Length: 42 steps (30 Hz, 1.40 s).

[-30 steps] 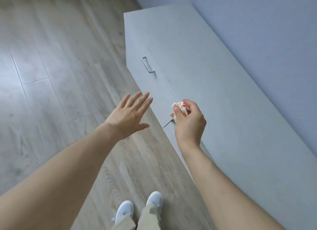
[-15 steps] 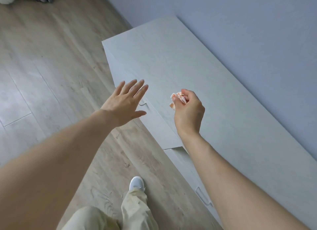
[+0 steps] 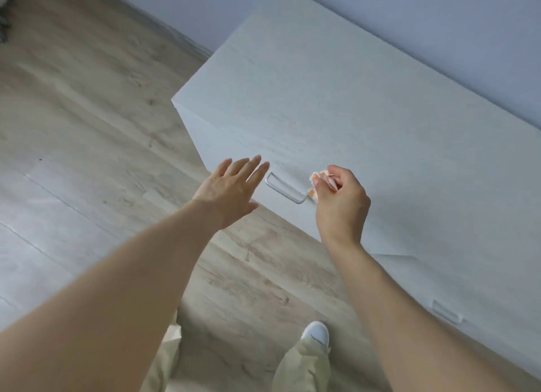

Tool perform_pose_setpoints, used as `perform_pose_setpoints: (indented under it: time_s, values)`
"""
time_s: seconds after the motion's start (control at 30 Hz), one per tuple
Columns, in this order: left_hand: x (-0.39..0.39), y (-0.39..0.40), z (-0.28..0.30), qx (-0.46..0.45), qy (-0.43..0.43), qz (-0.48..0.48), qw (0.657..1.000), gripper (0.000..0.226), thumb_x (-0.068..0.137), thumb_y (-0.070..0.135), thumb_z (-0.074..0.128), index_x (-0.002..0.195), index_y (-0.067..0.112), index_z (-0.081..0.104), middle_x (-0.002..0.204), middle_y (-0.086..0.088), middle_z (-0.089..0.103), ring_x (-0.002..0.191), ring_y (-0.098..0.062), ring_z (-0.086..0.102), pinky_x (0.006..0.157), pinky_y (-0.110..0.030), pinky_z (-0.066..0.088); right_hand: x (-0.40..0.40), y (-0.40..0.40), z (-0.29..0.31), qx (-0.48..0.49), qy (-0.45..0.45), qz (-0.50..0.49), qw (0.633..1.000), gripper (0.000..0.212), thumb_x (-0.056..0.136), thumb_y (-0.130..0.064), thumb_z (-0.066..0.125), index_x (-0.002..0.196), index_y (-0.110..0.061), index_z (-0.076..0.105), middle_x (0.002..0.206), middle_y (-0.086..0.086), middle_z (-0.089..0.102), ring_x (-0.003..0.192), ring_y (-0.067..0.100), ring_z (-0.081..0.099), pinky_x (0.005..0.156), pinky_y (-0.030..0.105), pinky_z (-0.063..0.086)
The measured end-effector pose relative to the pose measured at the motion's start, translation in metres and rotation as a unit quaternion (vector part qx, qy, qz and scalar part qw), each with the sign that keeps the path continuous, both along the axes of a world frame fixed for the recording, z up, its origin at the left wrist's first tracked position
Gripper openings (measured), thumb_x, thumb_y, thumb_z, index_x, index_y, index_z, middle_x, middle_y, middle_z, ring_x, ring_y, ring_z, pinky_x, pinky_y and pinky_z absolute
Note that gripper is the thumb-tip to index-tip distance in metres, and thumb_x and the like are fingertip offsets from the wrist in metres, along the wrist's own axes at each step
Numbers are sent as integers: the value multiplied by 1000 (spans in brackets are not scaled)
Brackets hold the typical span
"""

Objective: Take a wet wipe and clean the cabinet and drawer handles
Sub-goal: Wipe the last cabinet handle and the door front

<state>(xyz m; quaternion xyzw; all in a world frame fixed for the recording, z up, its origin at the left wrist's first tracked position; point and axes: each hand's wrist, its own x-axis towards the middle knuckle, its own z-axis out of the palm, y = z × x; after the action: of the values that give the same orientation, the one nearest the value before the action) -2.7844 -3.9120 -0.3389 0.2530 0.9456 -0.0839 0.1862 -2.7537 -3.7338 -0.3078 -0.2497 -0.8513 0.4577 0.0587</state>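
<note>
A long pale grey cabinet (image 3: 366, 105) runs along the wall, seen from above. A silver bar handle (image 3: 285, 190) sits on its front, near the left end. My right hand (image 3: 341, 204) pinches a crumpled white and orange wet wipe (image 3: 317, 181) right at the handle's right end. My left hand (image 3: 231, 189) hovers flat with straight fingers, its fingertips just left of the handle and holding nothing. A second silver handle (image 3: 446, 311) shows on the front further right, near my right forearm.
Light wood-look floor (image 3: 87, 157) spreads to the left and below. My legs in pale trousers and a white shoe (image 3: 316, 334) stand close to the cabinet front. A blue-grey wall (image 3: 439, 26) rises behind the cabinet.
I have stepped toward the cabinet's left end. The left handle, earlier hidden behind my left hand, now lies between my hands, and the wipe has come down to its right end.
</note>
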Motion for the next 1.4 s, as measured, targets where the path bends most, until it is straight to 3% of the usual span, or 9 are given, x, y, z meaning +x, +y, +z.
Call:
perform_pose_setpoints:
  time_s: [0.23,0.33,0.47,0.6,0.67,0.77,1.07,1.2,1.4]
  values:
    - [-11,-38,-97,3,37,-52,998,75,102,43,32,148,13,-19,158,-5,-10,146,-21,-3,118,-38,2,3,-56,-74,-28,59,-52,997,24,89,-12,64,112,-7,63,102,4,65,74,-2,65,64,-3,40]
    - [-21,-43,-157,24,98,-66,993,77,102,42,30,145,14,-26,156,-6,-23,145,-23,-9,117,-39,-1,9,-61,-116,16,178,-92,979,21,86,-7,68,106,-4,66,94,0,62,80,-21,56,68,-5,37]
    - [-40,-39,-230,96,210,-69,971,82,100,44,28,133,18,-42,139,-7,-49,141,-27,-25,114,-43,-13,14,-52,-170,61,331,-159,928,20,86,-12,67,106,-15,64,91,-9,59,84,-10,61,76,8,46]
    - [-59,-19,-283,245,330,-61,910,79,95,46,41,151,22,-9,155,-10,-22,145,-32,-10,115,-51,0,17,-34,-213,113,423,-211,874,21,88,-20,64,108,-18,61,95,-18,57,89,-3,60,83,19,47]
    - [-69,-8,-298,325,377,-64,865,70,94,46,43,150,18,12,156,-12,-1,143,-35,6,113,-53,8,16,-30,-228,97,446,-220,862,18,88,-19,63,106,-19,60,95,-10,61,88,-4,61,81,14,46]
    - [-80,6,-314,390,419,-53,818,64,94,47,40,147,17,21,152,-15,9,140,-38,12,112,-56,13,10,-31,-239,72,467,-203,858,15,89,-11,64,102,-17,60,97,6,64,76,-18,60,69,1,42]
    - [-76,44,-320,558,370,38,742,58,96,45,34,149,26,19,156,-14,9,142,-30,1,112,-56,9,-12,-34,-248,60,505,-165,845,17,86,-2,65,103,0,69,92,3,60,70,-22,56,66,-2,39]
    - [-73,43,-322,572,346,45,742,59,98,47,29,151,27,15,159,-6,2,144,-23,-5,113,-51,2,-9,-28,-256,82,515,-166,837,16,84,0,66,100,2,70,88,5,61,74,-16,58,71,0,40]
    - [-72,45,-320,570,321,54,754,62,97,52,24,151,33,1,158,2,-12,142,-15,-18,111,-34,-17,-11,-32,-249,-92,499,-208,836,13,89,-8,64,87,-18,72,62,-16,68,62,-7,61,61,7,44]
